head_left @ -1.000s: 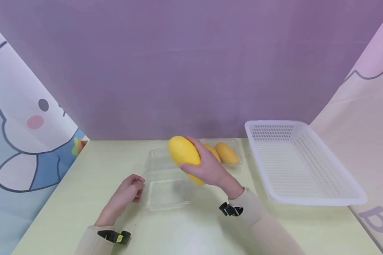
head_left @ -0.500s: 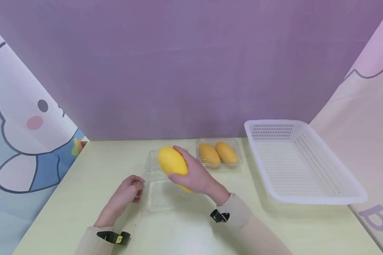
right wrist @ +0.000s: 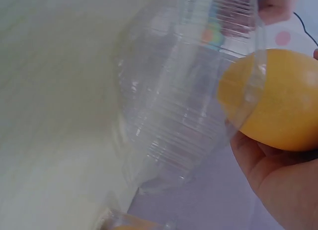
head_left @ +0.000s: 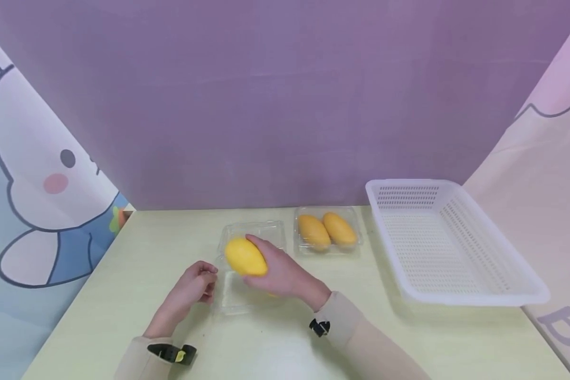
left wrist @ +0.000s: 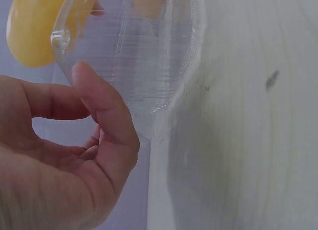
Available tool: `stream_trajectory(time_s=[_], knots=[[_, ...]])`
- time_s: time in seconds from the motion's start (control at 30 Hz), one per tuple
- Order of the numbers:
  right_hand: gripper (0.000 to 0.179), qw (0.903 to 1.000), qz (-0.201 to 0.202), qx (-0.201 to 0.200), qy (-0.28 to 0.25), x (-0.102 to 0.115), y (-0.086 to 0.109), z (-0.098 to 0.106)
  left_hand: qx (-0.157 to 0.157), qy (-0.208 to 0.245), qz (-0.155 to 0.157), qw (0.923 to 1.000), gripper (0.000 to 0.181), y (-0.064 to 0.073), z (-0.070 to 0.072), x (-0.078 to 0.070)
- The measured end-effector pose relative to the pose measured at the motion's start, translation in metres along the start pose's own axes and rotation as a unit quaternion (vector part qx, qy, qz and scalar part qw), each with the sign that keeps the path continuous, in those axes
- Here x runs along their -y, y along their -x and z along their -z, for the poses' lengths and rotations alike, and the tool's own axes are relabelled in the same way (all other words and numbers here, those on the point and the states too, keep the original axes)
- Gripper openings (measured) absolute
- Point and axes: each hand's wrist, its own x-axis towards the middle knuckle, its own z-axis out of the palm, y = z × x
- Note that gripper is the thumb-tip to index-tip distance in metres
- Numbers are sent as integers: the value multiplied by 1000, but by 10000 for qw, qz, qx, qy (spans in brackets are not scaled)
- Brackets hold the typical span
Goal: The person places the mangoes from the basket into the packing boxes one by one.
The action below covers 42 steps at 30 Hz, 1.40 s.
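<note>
In the head view my right hand (head_left: 280, 272) grips a yellow mango (head_left: 245, 257) over an opened clear plastic clamshell box (head_left: 230, 301). A bit more yellow peeks out below that hand. The right wrist view shows the mango (right wrist: 280, 101) on the fingers, overlapping the box's rim (right wrist: 256, 76). My left hand (head_left: 190, 290) rests on the table at the box's left side, fingers loosely curled. In the left wrist view, a fingertip of the left hand (left wrist: 99, 140) is right at the corner of the clear box (left wrist: 144, 66).
Behind and to the right stands another clear box (head_left: 356, 245) with two mangoes (head_left: 340, 228) in it. A white perforated basket (head_left: 465, 298) occupies the right side of the pale table (head_left: 275, 353). A purple backdrop (head_left: 285, 105) rises at the back edge.
My right hand has carried the mango left and down, toward the opened box. Both mangoes in the back box have come into view. The left hand has stayed in place.
</note>
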Motion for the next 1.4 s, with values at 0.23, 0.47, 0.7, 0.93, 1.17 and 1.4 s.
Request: stream_trajectory(time_s=[0.23,0.47,0.7,0.93,1.17,1.4], knots=[[89,9984,-7,319,457,-2,-2,-5,-5,-43,55,10000,26,-1,-2,0],[87,9934,-156,795,810,1,-4,-10,-22,-35,53,10000,26,-1,-2,1],[86,9869,-188,1007,1243,-1,-5,-17,-29,39,27,10000,23,0,-2,0],[88,9817,-305,1291,1363,-6,-6,-24,-47,30,82,10000,22,2,-3,0],[90,9776,-317,1314,1612,-9,-6,-30,-74,47,98,9999,23,1,-4,1],[89,9715,-431,1287,1945,-6,-6,-35,-71,93,69,9999,22,1,-3,1]])
